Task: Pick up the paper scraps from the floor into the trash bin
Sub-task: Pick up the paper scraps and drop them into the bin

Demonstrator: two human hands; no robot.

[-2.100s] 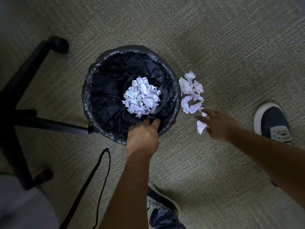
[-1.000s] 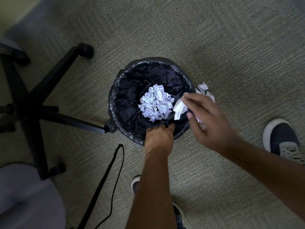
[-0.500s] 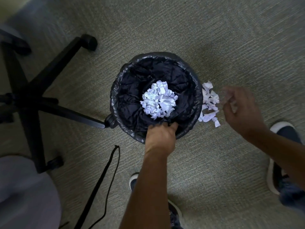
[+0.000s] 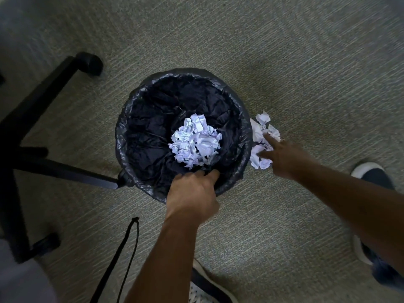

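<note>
A round trash bin (image 4: 131, 136) lined with a black bag stands on the carpet, with a heap of crumpled white paper (image 4: 194, 143) inside. My left hand (image 4: 192, 193) grips the bin's near rim. To the right of the bin, a small pile of white paper scraps (image 4: 260, 132) lies on the floor. My right hand (image 4: 282, 156) rests on that pile with fingers spread apart, touching the scraps; no scrap is lifted.
A black office chair base (image 4: 43, 132) with castors stands left of the bin, one leg touching it. A black strap (image 4: 122, 256) lies on the carpet at the bottom. My shoes show at the right (image 4: 371, 176) and bottom (image 4: 205, 287).
My right hand dropped a scrap over the bin, swung out to the right, and has now come down onto the floor pile. My left hand stayed on the rim.
</note>
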